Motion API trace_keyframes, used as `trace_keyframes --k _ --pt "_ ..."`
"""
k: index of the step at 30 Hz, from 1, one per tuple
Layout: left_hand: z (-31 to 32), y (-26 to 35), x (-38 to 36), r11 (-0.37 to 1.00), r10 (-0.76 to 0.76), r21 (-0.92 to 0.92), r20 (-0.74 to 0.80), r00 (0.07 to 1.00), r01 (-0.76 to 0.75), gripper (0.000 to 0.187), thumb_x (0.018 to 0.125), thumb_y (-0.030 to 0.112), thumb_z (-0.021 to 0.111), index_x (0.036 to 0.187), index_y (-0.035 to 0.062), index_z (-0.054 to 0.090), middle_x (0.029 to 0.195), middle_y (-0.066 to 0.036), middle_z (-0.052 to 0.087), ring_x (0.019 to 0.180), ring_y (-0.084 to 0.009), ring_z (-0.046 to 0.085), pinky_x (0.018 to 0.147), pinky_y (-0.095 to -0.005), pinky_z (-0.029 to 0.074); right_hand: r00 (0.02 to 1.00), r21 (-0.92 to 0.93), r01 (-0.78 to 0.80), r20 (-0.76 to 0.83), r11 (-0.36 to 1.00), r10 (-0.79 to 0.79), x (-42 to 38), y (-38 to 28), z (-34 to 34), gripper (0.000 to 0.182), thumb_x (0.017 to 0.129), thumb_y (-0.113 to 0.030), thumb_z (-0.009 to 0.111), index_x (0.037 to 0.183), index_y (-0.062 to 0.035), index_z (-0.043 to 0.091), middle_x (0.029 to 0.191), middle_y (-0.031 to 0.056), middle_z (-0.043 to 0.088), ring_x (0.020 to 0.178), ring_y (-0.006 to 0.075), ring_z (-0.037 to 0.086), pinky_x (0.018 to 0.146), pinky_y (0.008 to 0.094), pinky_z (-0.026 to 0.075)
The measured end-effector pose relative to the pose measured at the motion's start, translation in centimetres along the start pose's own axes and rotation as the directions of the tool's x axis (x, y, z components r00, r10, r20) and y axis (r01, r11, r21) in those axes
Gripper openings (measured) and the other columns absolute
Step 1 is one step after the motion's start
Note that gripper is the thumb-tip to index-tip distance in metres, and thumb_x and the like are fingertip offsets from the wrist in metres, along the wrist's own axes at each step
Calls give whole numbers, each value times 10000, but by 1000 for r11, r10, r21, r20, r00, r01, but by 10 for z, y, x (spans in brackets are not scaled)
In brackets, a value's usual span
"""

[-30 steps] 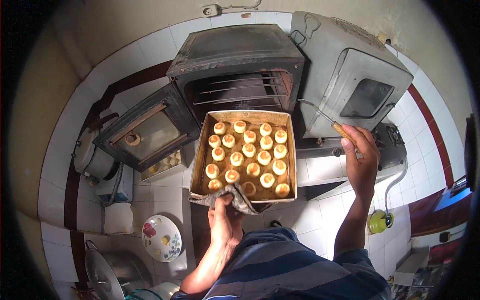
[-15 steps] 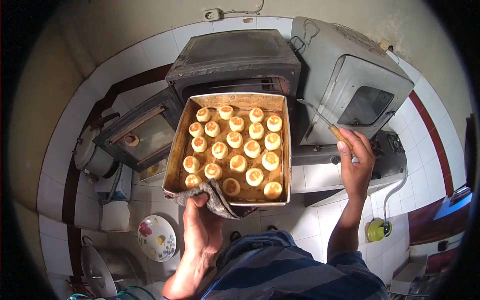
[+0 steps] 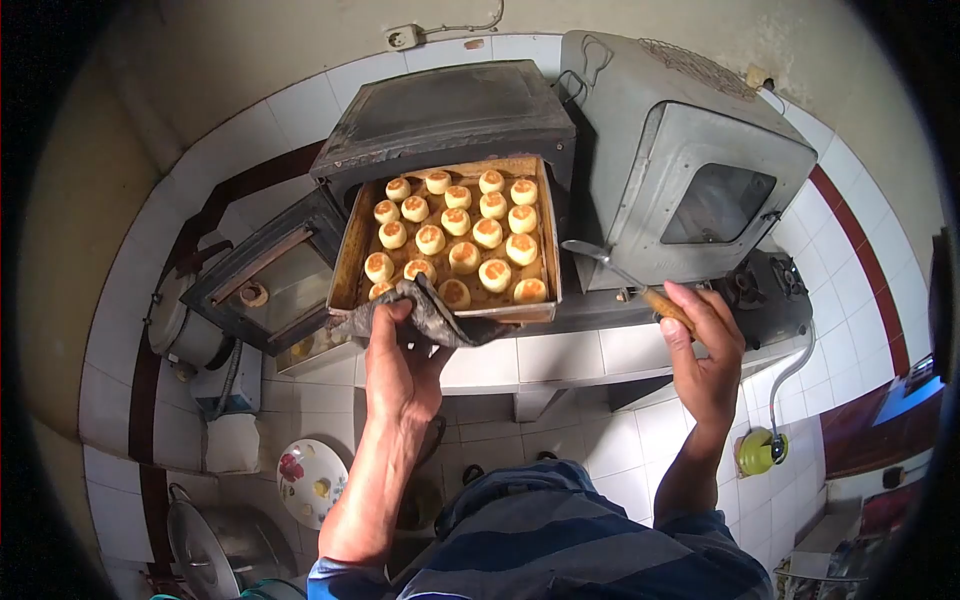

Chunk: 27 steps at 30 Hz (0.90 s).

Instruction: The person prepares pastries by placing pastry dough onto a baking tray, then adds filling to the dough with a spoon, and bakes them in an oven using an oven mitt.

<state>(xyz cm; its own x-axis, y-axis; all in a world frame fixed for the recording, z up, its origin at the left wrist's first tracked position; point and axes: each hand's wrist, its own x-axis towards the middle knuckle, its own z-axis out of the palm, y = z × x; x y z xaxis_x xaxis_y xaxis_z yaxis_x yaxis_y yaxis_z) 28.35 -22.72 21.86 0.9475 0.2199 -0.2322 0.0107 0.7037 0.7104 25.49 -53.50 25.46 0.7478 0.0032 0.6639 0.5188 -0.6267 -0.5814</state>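
Observation:
A square metal baking tray (image 3: 549, 230) holds several small round pastries (image 3: 463, 257) with browned tops. My left hand (image 3: 403, 365) grips the tray's near left edge through a dark, worn cloth (image 3: 440, 318). The far end of the tray lies in the opening of the dark oven (image 3: 450, 105), whose glass door (image 3: 275, 275) hangs open on the left. In my right hand (image 3: 706, 350) is the wooden handle of a thin metal tool (image 3: 625, 274), its flat tip pointing left, beside the tray's right side.
A grey metal oven (image 3: 690, 180), door closed, stands right of the dark one. Further right are a gas stove (image 3: 765, 290) and a green gas regulator (image 3: 757, 453). Below the white tiled counter (image 3: 560, 355), a floral plate (image 3: 312, 470) and a large metal pot (image 3: 225, 540) sit at lower left.
The tray has moved forward, away from my body, its far end now at the oven opening. My left hand moved with it. The tool in my right hand has shifted down and left.

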Motion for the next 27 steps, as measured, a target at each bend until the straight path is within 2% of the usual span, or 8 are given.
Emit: trace_keyframes --k 4,7,8,12,17,19,24,27 --pt "-1 -4 30 995 -36 -89 77 996 43 367 892 283 686 1178 77 583 1225 -72 593 1156 -283 585 1075 -578 444 993 27 63 99 998 -65 -5 -4 8 340 899 42 656 1230 -21 703 1075 144 677 917 254 683 814 326 542" --pt "6 -6 44 994 -28 -101 30 999 30 375 877 271 698 1175 73 585 1235 -75 585 1169 -287 575 1080 -585 433 988 32 68 135 997 -72 -9 -5 24 327 901 25 667 1221 -27 707 1060 146 670 905 284 680 808 333 541" --pt "-11 -16 63 998 64 -8 120 991 -63 408 862 266 711 1191 65 579 1247 -78 579 1175 -288 566 1079 -589 430 986 11 95 136 995 -96 -9 -2 31 334 888 21 679 1216 -37 707 1053 146 666 896 312 680 793 359 550" --pt "6 -8 74 991 -29 -131 63 998 37 457 846 282 727 1215 62 572 1228 -77 581 1172 -285 552 1076 -574 436 984 -40 143 116 989 -137 -10 6 61 398 860 40 678 1248 -51 680 1082 148 656 882 341 684 760 417 563" --pt "25 -5 80 994 -30 -111 -44 999 25 422 831 262 751 1177 82 591 1227 -69 569 1178 -282 541 1067 -573 449 986 -55 124 122 991 -116 -5 10 96 387 850 46 679 1228 -34 675 1059 139 640 885 331 685 754 409 568" --pt "25 -4 85 994 -18 -107 34 999 21 408 832 249 761 1167 91 591 1239 -72 563 1199 -279 522 1072 -572 450 984 -57 153 104 987 -146 0 10 107 382 847 44 682 1221 -35 674 1047 130 637 878 327 683 747 409 567" --pt "20 -4 78 990 2 -138 61 998 7 362 880 308 716 1160 111 597 1228 -44 578 1207 -262 512 1097 -587 405 986 -78 162 57 984 -158 9 9 130 379 852 39 681 1224 -35 671 1021 125 630 869 325 678 739 421 562" --pt "2 -10 74 968 -28 -245 85 996 48 366 890 325 688 1180 117 605 1234 -41 605 1207 -248 530 1119 -552 375 991 -101 130 55 986 -125 16 8 140 358 869 29 670 1222 -32 673 1023 124 631 882 330 678 740 428 561"
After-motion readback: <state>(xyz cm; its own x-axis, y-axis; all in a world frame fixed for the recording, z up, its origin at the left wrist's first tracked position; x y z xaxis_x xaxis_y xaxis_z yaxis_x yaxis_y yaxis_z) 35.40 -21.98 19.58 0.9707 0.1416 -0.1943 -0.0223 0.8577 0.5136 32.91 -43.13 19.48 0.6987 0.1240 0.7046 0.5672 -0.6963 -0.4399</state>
